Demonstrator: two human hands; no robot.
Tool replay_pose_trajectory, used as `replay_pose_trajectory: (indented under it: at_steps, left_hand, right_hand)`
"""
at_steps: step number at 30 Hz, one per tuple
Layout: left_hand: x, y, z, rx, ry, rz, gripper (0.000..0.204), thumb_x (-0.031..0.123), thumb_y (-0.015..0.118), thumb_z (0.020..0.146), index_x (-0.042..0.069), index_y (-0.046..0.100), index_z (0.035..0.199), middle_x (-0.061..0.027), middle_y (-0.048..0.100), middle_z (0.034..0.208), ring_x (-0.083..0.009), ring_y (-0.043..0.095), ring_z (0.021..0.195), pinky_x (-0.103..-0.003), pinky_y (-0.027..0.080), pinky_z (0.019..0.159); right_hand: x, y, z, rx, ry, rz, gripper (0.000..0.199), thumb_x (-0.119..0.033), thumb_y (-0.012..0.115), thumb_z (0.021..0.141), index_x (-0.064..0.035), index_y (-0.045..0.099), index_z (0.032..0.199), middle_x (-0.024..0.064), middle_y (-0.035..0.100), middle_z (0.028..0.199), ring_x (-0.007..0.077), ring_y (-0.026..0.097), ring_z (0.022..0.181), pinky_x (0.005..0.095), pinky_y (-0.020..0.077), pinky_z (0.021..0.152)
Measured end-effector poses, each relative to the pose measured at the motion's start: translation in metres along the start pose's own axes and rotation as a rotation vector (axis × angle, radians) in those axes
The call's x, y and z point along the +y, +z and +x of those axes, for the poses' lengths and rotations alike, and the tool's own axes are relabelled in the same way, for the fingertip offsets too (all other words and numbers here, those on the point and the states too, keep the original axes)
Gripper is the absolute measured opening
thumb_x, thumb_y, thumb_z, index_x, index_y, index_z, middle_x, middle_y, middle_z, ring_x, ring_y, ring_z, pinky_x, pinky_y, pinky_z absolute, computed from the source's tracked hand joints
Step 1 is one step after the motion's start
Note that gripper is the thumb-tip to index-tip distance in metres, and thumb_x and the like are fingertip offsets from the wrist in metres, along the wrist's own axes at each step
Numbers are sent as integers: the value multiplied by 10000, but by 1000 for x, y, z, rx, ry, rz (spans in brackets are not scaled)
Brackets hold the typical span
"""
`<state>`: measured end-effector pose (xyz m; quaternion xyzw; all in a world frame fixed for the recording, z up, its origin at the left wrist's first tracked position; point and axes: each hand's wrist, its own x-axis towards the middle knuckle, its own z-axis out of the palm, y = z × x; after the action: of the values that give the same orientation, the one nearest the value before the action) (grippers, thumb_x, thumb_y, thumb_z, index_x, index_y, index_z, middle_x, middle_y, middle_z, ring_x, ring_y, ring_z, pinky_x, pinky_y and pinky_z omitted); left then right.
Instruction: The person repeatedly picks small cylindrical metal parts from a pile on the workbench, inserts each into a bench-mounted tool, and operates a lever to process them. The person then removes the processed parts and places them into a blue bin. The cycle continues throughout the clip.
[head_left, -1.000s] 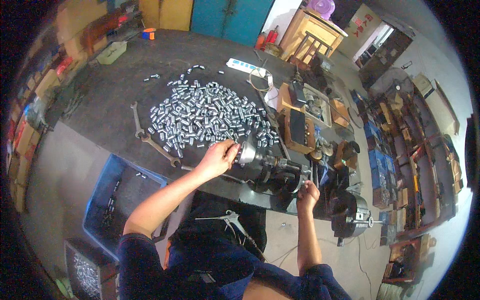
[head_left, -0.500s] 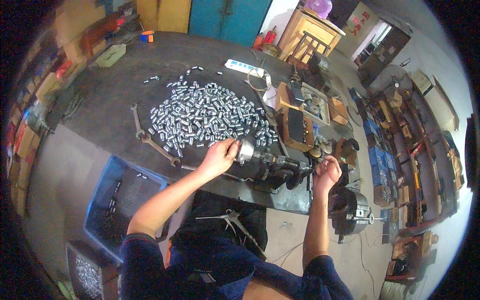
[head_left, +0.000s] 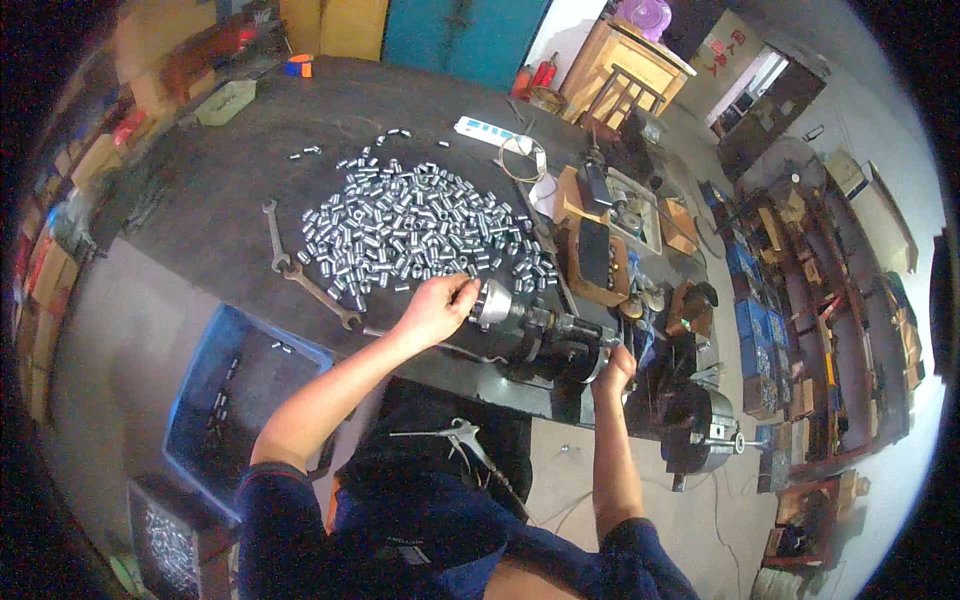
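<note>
My left hand is closed in a pinch at the face of a round metal chuck. Whatever lies between its fingertips is too small to make out. The chuck sits at the left end of a dark bench-mounted fixture. At the fixture's right end my right hand is closed beside a dark round wheel; its fingers are mostly hidden, so what they grip does not show. Just beyond my left hand spreads a large heap of short shiny metal sleeves on the dark bench.
Two open-ended wrenches lie left of the heap. A blue bin stands lower left, and an air blow gun hangs before me. Beyond the fixture are a wooden box and a white power strip.
My right hand has moved left and down, from beyond the fixture's right end in against the wheel. The left hand stays at the chuck. The whole view has shifted slightly.
</note>
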<state>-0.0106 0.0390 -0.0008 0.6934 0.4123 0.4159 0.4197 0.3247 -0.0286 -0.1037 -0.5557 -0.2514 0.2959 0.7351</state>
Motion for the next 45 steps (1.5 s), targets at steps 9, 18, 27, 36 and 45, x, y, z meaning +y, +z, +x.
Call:
replay_pose_trajectory:
  at_steps: [9, 18, 27, 36, 45]
  left_hand:
    - [-4, -10, 1, -43, -62, 33, 278, 238, 471, 834, -12, 524, 725, -147, 404, 494, -194, 408, 441, -341, 326, 452]
    - [-9, -27, -8, -70, -183, -98, 323, 271, 428, 863, 4, 491, 692, -18, 425, 465, -104, 449, 389, -266, 358, 397]
    - [-83, -131, -117, 207, -566, 277, 318, 257, 447, 829, -22, 543, 712, -108, 510, 501, -182, 522, 414, -326, 414, 456]
    - [-242, -180, -272, 142, -806, 991, 276, 235, 531, 721, -21, 574, 816, -192, 596, 698, -290, 604, 674, -391, 476, 663]
    - [-43, -94, -59, 147, 23, 675, 157, 165, 523, 728, 54, 564, 831, -139, 575, 808, -310, 563, 756, -398, 452, 647]
  right_hand:
    - [-82, 49, 13, -99, -267, 200, 139, -117, 497, 779, 5, 562, 763, -1, 474, 581, 50, 393, 461, 172, 275, 379]
    - [-72, -6, -66, -164, -114, 291, 187, -156, 475, 799, 14, 533, 746, 4, 447, 563, 64, 386, 411, 179, 273, 327]
    - [-16, 16, -14, -63, 21, 156, 140, -120, 480, 749, -6, 563, 744, 11, 510, 648, 106, 460, 559, 232, 370, 502]
    - [-31, 24, -33, 26, 154, -29, 108, -147, 495, 744, -67, 541, 687, -19, 462, 591, 83, 421, 508, 221, 340, 469]
    - [-29, 15, -33, 47, 137, 9, 121, -182, 557, 728, -89, 548, 651, -45, 339, 485, 59, 301, 387, 203, 231, 372]
